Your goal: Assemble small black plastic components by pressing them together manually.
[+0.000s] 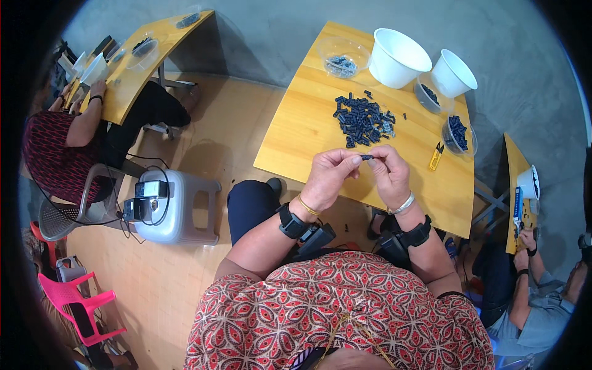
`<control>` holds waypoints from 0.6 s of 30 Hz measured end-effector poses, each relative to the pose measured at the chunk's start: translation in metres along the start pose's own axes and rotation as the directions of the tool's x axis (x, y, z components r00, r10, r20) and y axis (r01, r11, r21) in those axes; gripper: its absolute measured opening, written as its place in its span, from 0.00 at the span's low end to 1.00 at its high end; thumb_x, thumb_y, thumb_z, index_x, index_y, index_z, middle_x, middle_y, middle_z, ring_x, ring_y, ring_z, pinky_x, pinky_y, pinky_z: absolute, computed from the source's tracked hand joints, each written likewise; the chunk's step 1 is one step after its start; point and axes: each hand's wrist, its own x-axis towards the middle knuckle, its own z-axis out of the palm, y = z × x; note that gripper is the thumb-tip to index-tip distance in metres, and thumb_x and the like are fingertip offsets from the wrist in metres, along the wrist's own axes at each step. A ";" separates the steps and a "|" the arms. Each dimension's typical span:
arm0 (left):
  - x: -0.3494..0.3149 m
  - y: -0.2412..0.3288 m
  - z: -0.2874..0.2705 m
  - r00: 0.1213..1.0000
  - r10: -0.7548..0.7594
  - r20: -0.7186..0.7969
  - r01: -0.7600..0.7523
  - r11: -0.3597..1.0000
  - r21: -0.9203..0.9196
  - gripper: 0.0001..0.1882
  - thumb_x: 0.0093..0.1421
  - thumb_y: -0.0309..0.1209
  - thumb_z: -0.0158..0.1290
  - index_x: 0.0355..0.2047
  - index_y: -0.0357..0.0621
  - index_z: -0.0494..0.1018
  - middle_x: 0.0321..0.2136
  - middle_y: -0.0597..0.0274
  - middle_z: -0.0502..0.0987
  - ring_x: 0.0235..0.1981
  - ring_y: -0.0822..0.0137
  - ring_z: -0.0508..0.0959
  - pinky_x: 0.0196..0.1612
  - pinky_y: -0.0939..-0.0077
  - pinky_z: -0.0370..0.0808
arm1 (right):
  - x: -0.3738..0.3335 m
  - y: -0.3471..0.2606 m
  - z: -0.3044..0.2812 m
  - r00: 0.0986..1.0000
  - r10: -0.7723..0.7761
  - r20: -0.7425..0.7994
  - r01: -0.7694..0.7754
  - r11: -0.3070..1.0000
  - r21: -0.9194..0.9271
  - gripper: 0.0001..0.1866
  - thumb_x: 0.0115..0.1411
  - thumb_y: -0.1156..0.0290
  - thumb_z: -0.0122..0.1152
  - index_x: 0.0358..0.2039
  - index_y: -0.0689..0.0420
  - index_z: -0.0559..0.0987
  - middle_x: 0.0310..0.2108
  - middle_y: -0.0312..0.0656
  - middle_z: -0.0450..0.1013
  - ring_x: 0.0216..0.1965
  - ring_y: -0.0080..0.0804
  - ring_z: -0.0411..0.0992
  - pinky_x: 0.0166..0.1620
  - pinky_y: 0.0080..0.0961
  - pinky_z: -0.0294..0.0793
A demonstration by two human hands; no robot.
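Observation:
Over the near edge of the wooden table (296,139), both my hands meet at one small black cylindrical plastic part (366,157). My left hand (333,176) pinches its left end between thumb and fingers. On the other end, the fingertips of my right hand (392,176) are closed as well. Just beyond them lies a loose pile of similar black parts (361,120). Small clear or silvery pieces (387,127) lie at the pile's right side. The exact shape of the held part is mostly covered by my fingers.
Behind the pile stand a clear bowl of small silvery pieces (341,65) and two white tubs (401,58) (454,74). Clear bowls with black parts (457,134) line the right side, near yellow cutters (436,156). A grey stool (179,206) stands left; people work at neighbouring tables.

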 end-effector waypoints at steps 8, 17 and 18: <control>0.001 0.001 0.006 0.987 0.159 -0.008 -0.156 0.976 0.152 0.05 0.57 0.23 0.52 0.32 0.36 0.76 0.25 0.63 0.74 0.24 0.75 0.72 0.30 0.82 0.69 | -0.005 0.008 -0.003 0.967 0.251 0.035 -0.241 0.866 0.438 0.06 0.57 0.79 0.53 0.37 0.62 0.72 0.28 0.32 0.70 0.30 0.19 0.67 0.35 0.16 0.69; 0.001 -0.003 0.008 0.981 0.191 0.021 -0.191 0.956 0.221 0.04 0.56 0.23 0.52 0.30 0.36 0.75 0.25 0.63 0.74 0.25 0.75 0.72 0.30 0.83 0.70 | -0.005 0.002 -0.005 0.994 0.113 -0.001 -0.109 0.964 0.241 0.07 0.54 0.79 0.55 0.35 0.61 0.73 0.27 0.40 0.71 0.28 0.26 0.71 0.33 0.21 0.71; 0.002 -0.004 0.008 0.980 0.199 0.029 -0.199 0.944 0.265 0.04 0.56 0.23 0.53 0.30 0.36 0.75 0.25 0.63 0.74 0.25 0.75 0.72 0.30 0.83 0.70 | -0.005 0.002 -0.005 0.994 0.111 -0.005 -0.107 0.966 0.236 0.07 0.54 0.79 0.55 0.35 0.61 0.73 0.27 0.40 0.71 0.28 0.26 0.71 0.33 0.21 0.71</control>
